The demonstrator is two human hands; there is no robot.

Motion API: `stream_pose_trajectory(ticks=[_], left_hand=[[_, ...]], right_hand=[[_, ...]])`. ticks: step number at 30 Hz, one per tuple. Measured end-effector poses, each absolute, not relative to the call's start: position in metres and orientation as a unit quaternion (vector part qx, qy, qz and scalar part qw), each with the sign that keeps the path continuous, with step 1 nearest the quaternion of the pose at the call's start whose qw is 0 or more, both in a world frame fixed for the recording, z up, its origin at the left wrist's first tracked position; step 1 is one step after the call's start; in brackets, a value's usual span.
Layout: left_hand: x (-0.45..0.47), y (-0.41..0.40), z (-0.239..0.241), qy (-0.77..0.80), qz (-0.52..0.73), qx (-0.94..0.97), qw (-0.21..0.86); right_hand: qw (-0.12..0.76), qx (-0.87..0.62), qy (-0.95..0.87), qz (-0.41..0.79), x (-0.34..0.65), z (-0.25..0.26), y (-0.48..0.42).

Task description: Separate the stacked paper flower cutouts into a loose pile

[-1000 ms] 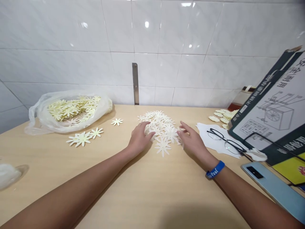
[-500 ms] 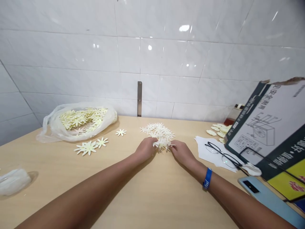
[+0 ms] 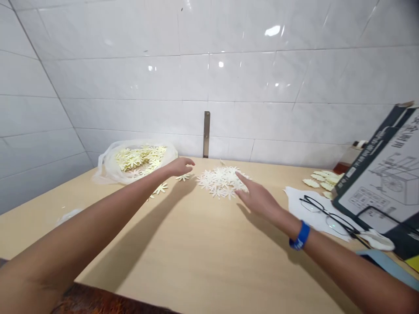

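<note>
A pile of white flower-shaped cutouts (image 3: 219, 183) lies spread out near the middle of the table. At its right edge is my right hand (image 3: 257, 197), empty, with thumb and fingers apart and fingertips over the nearest flowers. My left hand (image 3: 180, 167) is raised above the table to the left of the pile, its fingers apart and nothing in them. Just below its fingertips lies a single pale flower (image 3: 182, 177). Beyond my left forearm, a clear plastic bag (image 3: 104, 168) holds many yellowish flowers (image 3: 140, 157); more loose flowers (image 3: 161, 188) are partly hidden behind that arm.
On the right are white paper (image 3: 306, 211) with glasses (image 3: 330, 216), a tilted box (image 3: 379, 174), a light-blue phone (image 3: 389, 266) and scalloped pale pieces (image 3: 322, 179). A metal strip (image 3: 206, 134) stands against the tiled wall. Thin plastic (image 3: 68, 216) lies at left.
Both hands have let go of the white flowers they held together, which now lie in the pile. My left hand has lifted away leftward; my right hand has opened. The view has turned left.
</note>
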State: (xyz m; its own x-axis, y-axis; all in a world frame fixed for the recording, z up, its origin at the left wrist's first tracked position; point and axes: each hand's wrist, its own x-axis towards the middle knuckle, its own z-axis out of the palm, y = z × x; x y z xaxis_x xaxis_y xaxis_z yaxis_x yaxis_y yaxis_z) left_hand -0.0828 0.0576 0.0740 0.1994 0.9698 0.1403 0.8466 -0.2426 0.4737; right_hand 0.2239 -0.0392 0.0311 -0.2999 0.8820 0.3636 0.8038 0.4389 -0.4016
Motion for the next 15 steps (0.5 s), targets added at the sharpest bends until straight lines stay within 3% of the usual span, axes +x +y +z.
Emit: stream_pose_trajectory(ticks=[6, 12, 15], left_hand=[[-0.105, 0.039, 0.019, 0.651, 0.240, 0.714, 0.093], [-0.069, 0.022, 0.024, 0.631, 0.314, 0.707, 0.063], [-0.017, 0.000, 0.020, 0.545, 0.373, 0.740, 0.126]], right_hand=[[0.329, -0.430, -0.834, 0.108, 0.198, -0.024, -0.070], [0.441, -0.451, -0.762, 0.149, 0.206, -0.018, -0.063], [0.489, -0.457, -0.715, 0.204, 0.211, -0.011, -0.060]])
